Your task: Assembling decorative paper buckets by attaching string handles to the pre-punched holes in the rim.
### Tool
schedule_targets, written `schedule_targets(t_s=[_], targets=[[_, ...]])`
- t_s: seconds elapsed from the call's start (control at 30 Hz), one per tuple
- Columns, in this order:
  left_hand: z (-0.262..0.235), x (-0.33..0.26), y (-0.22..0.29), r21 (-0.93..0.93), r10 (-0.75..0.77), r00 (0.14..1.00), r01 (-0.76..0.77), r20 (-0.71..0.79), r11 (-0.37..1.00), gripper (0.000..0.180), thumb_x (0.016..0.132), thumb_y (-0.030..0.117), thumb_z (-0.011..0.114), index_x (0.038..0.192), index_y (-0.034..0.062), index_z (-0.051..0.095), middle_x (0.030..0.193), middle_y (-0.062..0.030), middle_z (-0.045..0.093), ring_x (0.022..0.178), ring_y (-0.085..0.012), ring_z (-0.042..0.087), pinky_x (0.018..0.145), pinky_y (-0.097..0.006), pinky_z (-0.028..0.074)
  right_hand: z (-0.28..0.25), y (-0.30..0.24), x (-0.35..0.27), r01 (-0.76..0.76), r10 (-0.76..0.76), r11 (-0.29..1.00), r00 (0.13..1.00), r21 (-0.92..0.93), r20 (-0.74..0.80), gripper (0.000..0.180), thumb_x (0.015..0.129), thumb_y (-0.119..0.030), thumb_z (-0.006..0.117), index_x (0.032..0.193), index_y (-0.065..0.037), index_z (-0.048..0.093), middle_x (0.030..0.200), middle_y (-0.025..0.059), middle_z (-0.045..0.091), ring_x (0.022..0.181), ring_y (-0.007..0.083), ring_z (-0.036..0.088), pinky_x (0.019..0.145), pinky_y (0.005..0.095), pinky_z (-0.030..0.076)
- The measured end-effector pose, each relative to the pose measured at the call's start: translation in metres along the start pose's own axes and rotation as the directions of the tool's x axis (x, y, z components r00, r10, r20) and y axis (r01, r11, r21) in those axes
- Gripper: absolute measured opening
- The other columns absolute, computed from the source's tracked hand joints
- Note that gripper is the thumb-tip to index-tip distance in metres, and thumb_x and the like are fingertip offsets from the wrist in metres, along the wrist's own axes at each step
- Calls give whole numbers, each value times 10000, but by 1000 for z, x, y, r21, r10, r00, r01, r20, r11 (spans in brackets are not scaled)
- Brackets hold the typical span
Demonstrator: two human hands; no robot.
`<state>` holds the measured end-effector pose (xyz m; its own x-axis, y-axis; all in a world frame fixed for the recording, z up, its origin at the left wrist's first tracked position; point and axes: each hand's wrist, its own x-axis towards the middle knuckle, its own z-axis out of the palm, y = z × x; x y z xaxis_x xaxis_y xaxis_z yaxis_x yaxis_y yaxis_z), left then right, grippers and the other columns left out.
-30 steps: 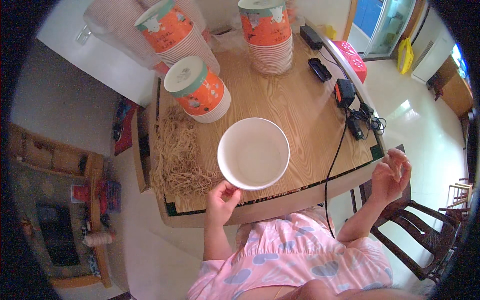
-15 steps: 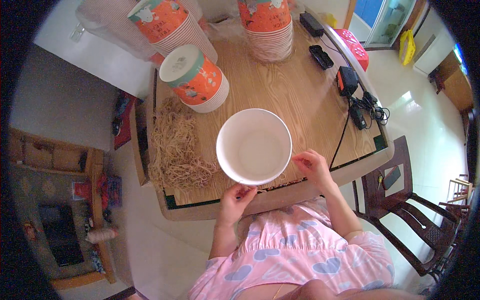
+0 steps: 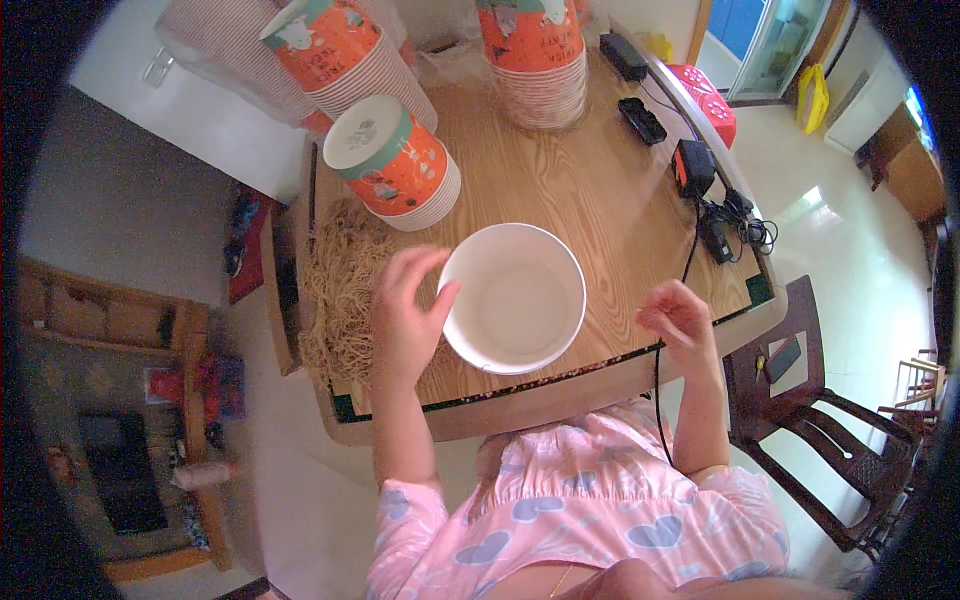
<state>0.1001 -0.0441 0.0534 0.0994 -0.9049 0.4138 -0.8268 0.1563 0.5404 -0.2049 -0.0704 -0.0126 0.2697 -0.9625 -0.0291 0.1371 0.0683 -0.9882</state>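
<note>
Having released the bowl [image 3: 515, 297], right hand [image 3: 678, 318] withdrew.

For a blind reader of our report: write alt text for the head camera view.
Seen from above, a person's left hand holds the rim of an empty white paper bowl on a wooden table, while the right hand hovers free near the table's edge. Left of the bowl lies a pile of straw-coloured shredded filler; stacks of orange printed paper bowls stand behind.

A matt white paper bowl [image 3: 514, 297] is seen on a table [image 3: 610, 200] of smooth wood-grain laminate — faintly glossy. Rough, dry straw-like fibre [image 3: 338, 285] is heaped along its left edge. Printed paper cups [image 3: 395, 163] are stacked at the far edge.
</note>
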Motion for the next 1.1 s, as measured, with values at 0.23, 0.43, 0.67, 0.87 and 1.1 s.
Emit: schedule_targets(t_s=[0.23, 0.43, 0.67, 0.87, 1.1], targets=[[41, 69, -21, 13, 27, 897, -37, 441, 999, 325, 732, 145, 666, 1036, 52, 598, 980, -118, 615, 878, -263, 596, 756, -355, 471, -23, -25, -16, 191, -285, 783, 956, 591, 68, 93, 798, -64, 560, 821, 27, 551, 730, 104, 529, 601, 172, 498, 538, 266, 416], [31, 31, 1, -78, -240, 855, 308, 459, 948, 426, 782, 26, 563, 1201, 43, 489, 590, -14, 498, 538, -91, 471, 530, -259, 419, -50, -28, -31, 330, -247, 702, 944, 631, -219, 158, 773, 45, 599, 925, 28, 558, 905, 91, 511, 790, 178, 555, 670, 245, 514], [46, -73, 35, -551, -295, 850, 511, 436, 659, 648, 815, 19, 556, 1371, 55, 224, 665, -19, 536, 599, -55, 500, 576, -207, 438, -15, -43, -23, 490, -462, 814, 872, 313, -163, 79, 773, 22, 587, 845, 11, 616, 834, 133, 589, 749, 221, 605, 633, 279, 535], [49, -99, 57, -661, -377, 906, 403, 191, 633, 398, 771, -11, 612, 1153, 52, 521, 774, -7, 562, 666, -48, 509, 628, -191, 453, 64, -29, -15, 376, -308, 873, 919, -311, 246, 240, 809, 50, 515, 1017, -2, 622, 996, 139, 631, 908, 228, 616, 762, 288, 488], [52, -87, 58, -604, -217, 975, 198, 42, 772, 305, 703, 20, 705, 985, 60, 599, 828, -29, 589, 665, -82, 526, 573, -211, 446, 76, -12, -19, 554, -424, 754, 821, -353, 382, 441, 725, 91, 504, 1147, -30, 552, 1097, 156, 576, 984, 281, 581, 817, 325, 473]])
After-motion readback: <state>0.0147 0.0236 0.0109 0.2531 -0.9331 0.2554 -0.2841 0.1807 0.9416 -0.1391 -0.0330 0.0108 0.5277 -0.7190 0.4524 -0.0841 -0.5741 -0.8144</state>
